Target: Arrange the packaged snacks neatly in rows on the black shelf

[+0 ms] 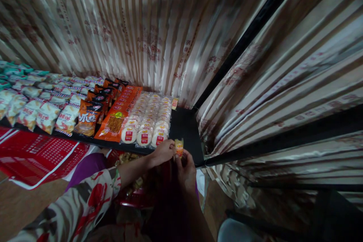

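- Evidently both hands are on one small yellow-and-orange packet [179, 148]: the left hand [163, 152] has its fingers bent close together at the packet's left edge, seemingly pinching it, and the right hand [187, 170] grips the lower right, thumb and fingers drawn in with only the wrapper's thickness between.
- The packet stands roughly upright, printed side visible, at the front of the black shelf [185, 128]; whether its base touches, I cannot tell.
- A light hold at the edges would suit it best, so the wrapper stays smooth and the contents uncrushed; squaring it with both hands before letting go should help it stand.
- Just left are clear-wrapped round rice crackers [144, 136] in close rows; the left knuckles want care there, since a nudge could topple them.
- Behind, near the curtain [159, 38], a similar small packet [175, 103] offers a guide for alignment.
- Farther left come an orange bag of stick snacks [113, 126], orange-and-black snack bags [88, 117] and white snack bags [48, 115].
- Below the shelf's front lies a red perforated basket [36, 155].
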Tool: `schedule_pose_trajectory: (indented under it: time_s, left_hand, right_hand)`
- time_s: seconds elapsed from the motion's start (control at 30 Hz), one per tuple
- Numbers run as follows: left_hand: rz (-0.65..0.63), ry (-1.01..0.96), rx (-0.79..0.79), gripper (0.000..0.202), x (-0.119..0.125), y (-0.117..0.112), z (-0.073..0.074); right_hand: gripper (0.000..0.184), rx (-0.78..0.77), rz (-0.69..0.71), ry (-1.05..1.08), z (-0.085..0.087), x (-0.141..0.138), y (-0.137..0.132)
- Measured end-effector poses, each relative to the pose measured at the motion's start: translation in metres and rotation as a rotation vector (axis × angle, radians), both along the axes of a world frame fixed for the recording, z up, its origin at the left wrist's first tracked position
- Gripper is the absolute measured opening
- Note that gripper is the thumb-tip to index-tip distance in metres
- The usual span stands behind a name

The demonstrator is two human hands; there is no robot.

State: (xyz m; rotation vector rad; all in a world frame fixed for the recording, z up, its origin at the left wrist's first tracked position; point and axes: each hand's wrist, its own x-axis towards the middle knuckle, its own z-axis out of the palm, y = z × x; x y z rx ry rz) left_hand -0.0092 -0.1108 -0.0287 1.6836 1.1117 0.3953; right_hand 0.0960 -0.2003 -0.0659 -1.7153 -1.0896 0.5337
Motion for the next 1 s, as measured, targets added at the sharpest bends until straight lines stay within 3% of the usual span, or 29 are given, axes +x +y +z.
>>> schedule_pose_trajectory:
  time_s: [0.17,0.47,0.67,1.0]
  left_hand:
    - [0.025,0.071,0.038,0.023,0.01,0.005,0.01]
    - [0.021,0.198,0.126,0.024,0.03,0.017,0.017]
    - [0.01,0.242,0.106,0.025,0.042,0.026,0.018]
    - [-0.015,0.243,0.06,0.026,0.057,0.041,0.021]
  right_hand:
    - [0.036,0.029,0.019,0.127,0.003,0.007,0.006]
    - [0.036,0.059,-0.028,0.148,-0.001,0.02,0.031]
    - [0.039,0.001,-0.109,-0.079,-0.004,0.029,0.043]
    - [0.042,-0.057,-0.131,-0.357,-0.015,0.039,0.062]
